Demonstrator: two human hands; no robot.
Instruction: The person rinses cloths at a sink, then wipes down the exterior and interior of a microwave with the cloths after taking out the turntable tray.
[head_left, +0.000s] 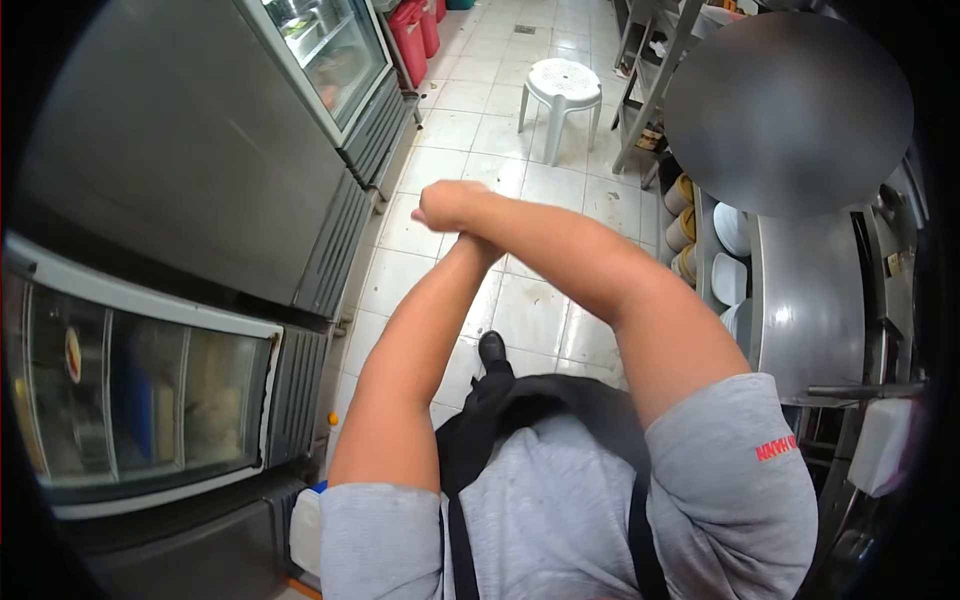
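Both my arms reach forward over the tiled floor and cross at the wrists. My right hand (pixel 450 205) lies on top, curled closed, with a little motion blur at its upper edge. Whatever its fingers hold, if anything, is hidden. Beneath the right wrist is my left hand (pixel 482 248), of which only the wrist end shows; its fingers are out of sight. Grey short sleeves and a black apron (pixel 540 395) cover my body, and a black shoe (pixel 491 348) shows below the arms.
Glass-door fridges (pixel 150 390) and a steel cabinet (pixel 190 130) line the left. A white stool (pixel 565 82) stands ahead, with red bins (pixel 407 40) beyond to its left. On the right, a steel counter (pixel 810 300) has white plates (pixel 731 230) on a shelf below. A blurred oval covers the upper right.
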